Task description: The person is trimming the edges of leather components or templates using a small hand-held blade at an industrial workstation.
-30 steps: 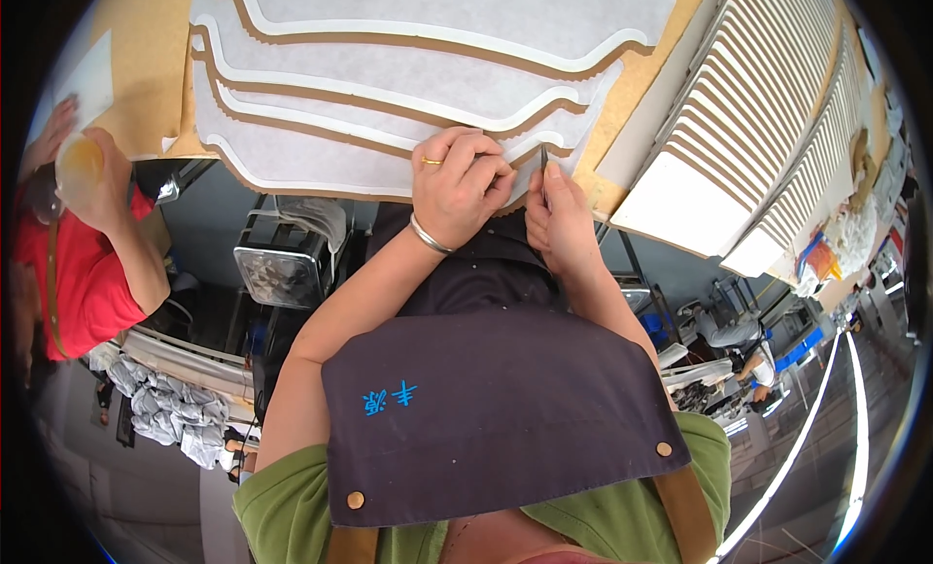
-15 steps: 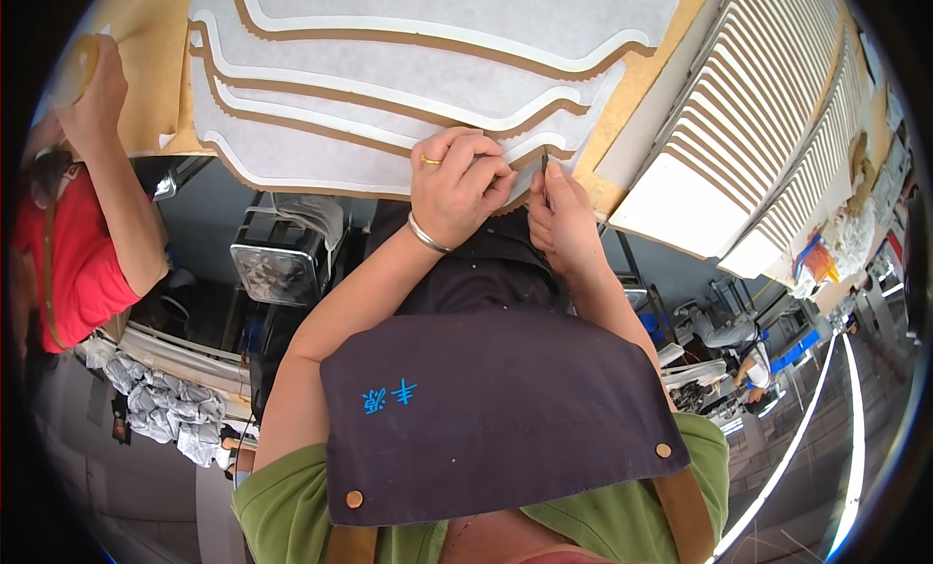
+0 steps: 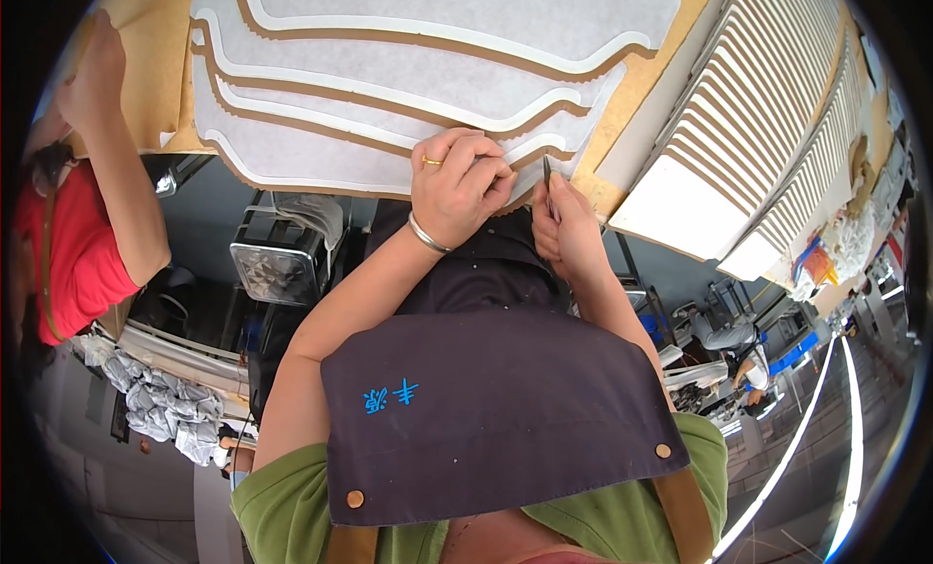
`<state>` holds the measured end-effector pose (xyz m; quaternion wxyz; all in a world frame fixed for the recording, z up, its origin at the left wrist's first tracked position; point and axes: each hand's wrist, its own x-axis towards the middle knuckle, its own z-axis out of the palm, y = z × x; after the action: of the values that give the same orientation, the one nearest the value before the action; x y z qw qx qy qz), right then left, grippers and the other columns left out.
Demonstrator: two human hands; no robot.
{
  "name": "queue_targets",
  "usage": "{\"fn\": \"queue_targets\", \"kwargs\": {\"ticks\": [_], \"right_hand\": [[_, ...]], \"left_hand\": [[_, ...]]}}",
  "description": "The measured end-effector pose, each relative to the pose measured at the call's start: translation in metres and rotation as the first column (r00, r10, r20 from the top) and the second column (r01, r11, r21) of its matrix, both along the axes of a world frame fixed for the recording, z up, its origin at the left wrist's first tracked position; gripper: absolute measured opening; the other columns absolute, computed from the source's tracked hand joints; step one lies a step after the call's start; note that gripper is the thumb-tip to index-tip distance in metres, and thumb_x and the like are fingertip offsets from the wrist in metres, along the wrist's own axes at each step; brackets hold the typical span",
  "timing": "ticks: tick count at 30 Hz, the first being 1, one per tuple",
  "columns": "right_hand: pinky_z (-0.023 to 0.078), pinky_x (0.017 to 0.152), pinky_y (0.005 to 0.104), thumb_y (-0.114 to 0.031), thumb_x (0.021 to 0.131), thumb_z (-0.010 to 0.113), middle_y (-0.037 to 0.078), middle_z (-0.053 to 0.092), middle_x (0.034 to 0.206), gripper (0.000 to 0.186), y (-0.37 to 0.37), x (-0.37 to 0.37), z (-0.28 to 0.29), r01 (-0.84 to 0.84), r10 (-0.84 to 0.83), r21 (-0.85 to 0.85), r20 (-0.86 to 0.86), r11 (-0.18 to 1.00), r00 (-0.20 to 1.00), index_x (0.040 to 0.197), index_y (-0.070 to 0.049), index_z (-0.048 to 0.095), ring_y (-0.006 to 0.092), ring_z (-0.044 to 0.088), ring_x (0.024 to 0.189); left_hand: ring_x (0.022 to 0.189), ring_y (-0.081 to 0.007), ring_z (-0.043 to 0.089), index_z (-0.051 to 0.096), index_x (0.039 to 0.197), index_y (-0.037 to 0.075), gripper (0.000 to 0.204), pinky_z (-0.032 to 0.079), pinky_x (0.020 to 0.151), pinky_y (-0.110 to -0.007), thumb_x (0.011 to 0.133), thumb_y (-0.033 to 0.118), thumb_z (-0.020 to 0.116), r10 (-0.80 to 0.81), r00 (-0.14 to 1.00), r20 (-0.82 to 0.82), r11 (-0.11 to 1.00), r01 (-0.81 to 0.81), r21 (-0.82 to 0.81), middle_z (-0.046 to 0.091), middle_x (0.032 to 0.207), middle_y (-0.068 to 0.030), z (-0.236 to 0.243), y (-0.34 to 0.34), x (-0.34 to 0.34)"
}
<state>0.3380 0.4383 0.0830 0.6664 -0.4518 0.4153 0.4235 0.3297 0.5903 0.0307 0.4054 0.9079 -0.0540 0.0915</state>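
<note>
Curved strips, white on one side and brown with a notched edge on the other, lie on a pale sheet (image 3: 369, 0). My left hand (image 3: 457, 187), with a ring and a bracelet, is closed over the nearer curved strip (image 3: 544, 148) by the table's front edge. Its fingertips pinch down there, and what lies under them is mostly hidden. My right hand (image 3: 569, 224) is closed around a slim, dark, pointed tool (image 3: 548, 178). The tool's tip points up toward the strip's right end, just below it; whether they touch I cannot tell.
On the right, a white board (image 3: 680, 190) carries rows of brown-and-white strips. A metal stool (image 3: 277, 258) stands below the table on the left. At far left a person in a red top (image 3: 83, 243) works at brown material (image 3: 146, 68).
My right hand has drawn slightly down and right with the tool, away from the strip's edge. My left hand stays in place. The other person's arm at far left has moved up.
</note>
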Motion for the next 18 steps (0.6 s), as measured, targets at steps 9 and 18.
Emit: {"fn": "queue_targets", "kwargs": {"ticks": [9,18], "right_hand": [[0.015,0.030,0.0200,-0.035,0.094,0.034,-0.005,0.029,0.047,0.031,0.0043,0.0083,-0.0008,-0.061,0.061,-0.020,0.010,0.998,0.998,0.081,-0.008,0.041,0.0038,0.019,0.032],[0.014,0.029,0.0191,-0.033,0.094,0.034,-0.005,0.027,0.045,0.029,0.0073,0.0097,0.0016,-0.036,0.036,-0.052,0.001,0.998,0.999,0.080,-0.008,0.042,0.0035,0.018,0.031]], "left_hand": [[0.087,-0.0175,0.051,0.057,0.067,0.017,0.021,0.033,0.074,-0.031,0.054,0.009,0.073,0.000,1.000,0.002,1.000,0.000,-0.012,0.054,0.084,0.0044,0.0015,0.0010,0.0006],[0.088,-0.0161,0.051,0.055,0.067,0.017,0.020,0.032,0.074,-0.030,0.055,0.011,0.071,0.003,1.000,-0.001,1.000,-0.003,-0.002,0.054,0.084,0.0059,0.0010,0.0003,0.0006]]}}
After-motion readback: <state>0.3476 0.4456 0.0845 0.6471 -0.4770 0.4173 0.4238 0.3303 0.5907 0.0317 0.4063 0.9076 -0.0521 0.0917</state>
